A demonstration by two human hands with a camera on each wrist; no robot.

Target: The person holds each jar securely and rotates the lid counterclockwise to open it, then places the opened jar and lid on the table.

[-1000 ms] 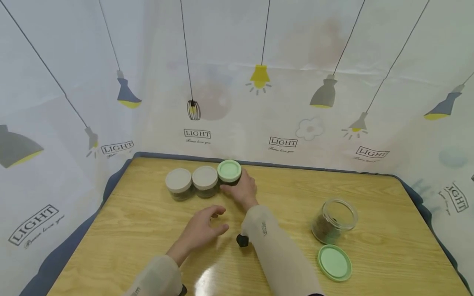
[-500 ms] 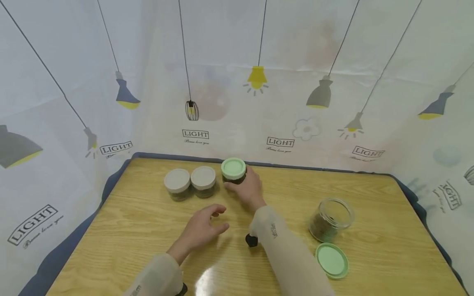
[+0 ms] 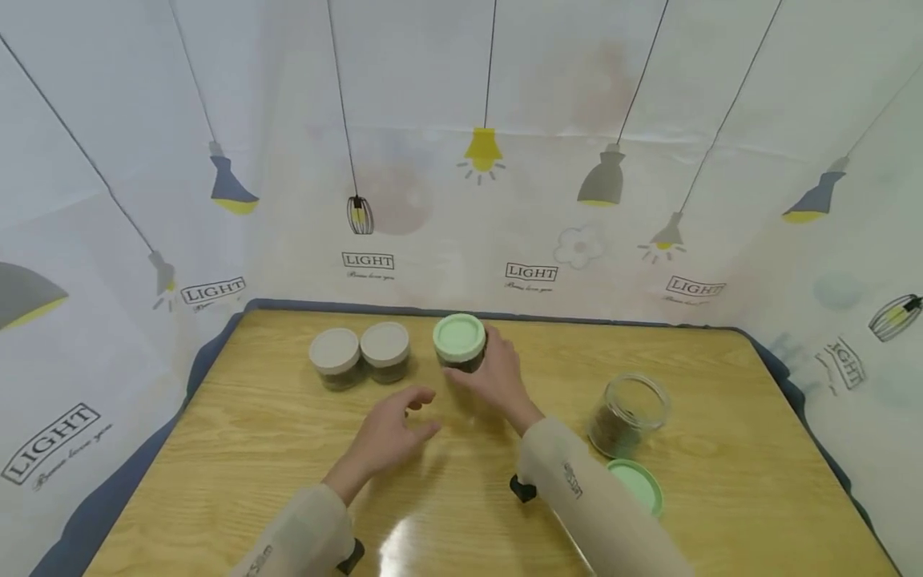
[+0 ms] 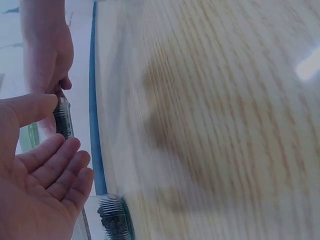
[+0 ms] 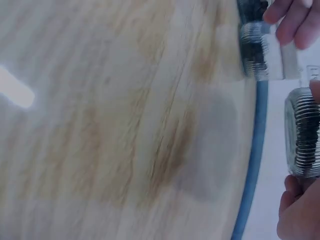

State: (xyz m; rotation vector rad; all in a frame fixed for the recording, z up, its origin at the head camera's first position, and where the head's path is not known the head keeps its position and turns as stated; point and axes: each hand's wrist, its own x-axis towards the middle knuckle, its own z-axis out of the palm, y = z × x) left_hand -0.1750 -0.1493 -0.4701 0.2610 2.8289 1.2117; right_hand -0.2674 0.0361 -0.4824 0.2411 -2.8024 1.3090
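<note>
The bench (image 3: 735, 449) carries an uncovered glass jar (image 3: 609, 431) toward its right edge. The right grip (image 3: 497, 377) is clamped on a green-lidded jar (image 3: 459, 338), raised near the far edge; the left grip's (image 3: 385, 431) thumb and fingers are apart. Two white-lidded jars (image 3: 336, 353) stand toward the far left corner.

Beige sleeves (image 3: 606, 501) with dark lettering (image 3: 572, 479), black pieces (image 3: 522, 489) at the wrists

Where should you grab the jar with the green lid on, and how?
I'd grip the jar around its glass body, below the green lid, from the right. The body is round and ribbed, so it shouldn't slip easily; a lid might come loose. A pale-lidded jar stands to its left, so the right looks freer. The right hand holds it from that side.
</note>
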